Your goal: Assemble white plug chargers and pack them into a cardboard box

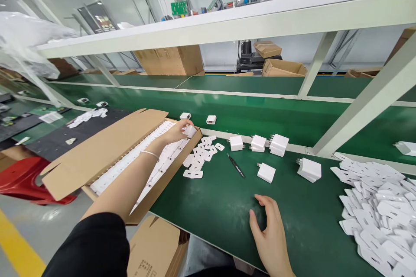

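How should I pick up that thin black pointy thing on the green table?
I'd pinch the thin black pointy thing near its wider end, with one fingertip against each long side. Come down from above, from the near side: it lies flat on the green table, with its narrow tip pointing away and its wider end toward the right hand. That should keep your grip off the tip.

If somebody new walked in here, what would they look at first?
Probably the big heap of white pieces on the right of the green table. Next, the long open cardboard box on the left, where the left hand holds a white block. The bright red stool stands out at the far left.
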`<state>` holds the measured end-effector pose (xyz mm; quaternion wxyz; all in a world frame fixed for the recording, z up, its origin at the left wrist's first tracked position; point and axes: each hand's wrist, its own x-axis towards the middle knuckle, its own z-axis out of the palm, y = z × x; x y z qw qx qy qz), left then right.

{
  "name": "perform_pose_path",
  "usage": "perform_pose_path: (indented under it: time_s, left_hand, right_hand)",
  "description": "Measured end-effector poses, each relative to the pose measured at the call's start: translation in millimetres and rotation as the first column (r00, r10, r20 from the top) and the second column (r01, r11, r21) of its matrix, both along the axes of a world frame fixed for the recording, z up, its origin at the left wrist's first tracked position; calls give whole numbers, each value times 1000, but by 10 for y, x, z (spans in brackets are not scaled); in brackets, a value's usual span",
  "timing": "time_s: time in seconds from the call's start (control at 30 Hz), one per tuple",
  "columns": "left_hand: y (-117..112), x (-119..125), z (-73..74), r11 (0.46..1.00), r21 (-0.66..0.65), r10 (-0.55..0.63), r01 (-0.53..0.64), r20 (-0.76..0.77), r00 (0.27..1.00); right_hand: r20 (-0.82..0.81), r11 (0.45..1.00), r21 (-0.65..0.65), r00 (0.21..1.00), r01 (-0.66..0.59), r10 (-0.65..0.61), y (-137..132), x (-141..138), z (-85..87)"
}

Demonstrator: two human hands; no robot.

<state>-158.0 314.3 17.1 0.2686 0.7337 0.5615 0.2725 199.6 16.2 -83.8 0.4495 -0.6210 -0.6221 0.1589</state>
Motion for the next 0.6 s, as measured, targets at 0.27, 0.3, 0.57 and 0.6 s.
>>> perform_pose_path:
  time_s: [0.27,0.3,0.57,0.6]
  left_hand:
    - [0,80,8,1000,-9,-10,8,-238,971]
    - [-7,115,4,1000,12,18,-15,-272,962]
    - [182,1215,-185,963,226,234,-146,-437,868]
    - [267,1425,-230,966,212,231,-147,-455,860]
  right_hand:
    - [36,1000,-20,999,-1,1,4,-11,10]
    - [42,1000,-19,999,1,-1,5,-8,12]
    - [104,1000,20,994,7,-9,35,-16,-179]
    - [101,999,25,994,35,-37,40,-30,-229]
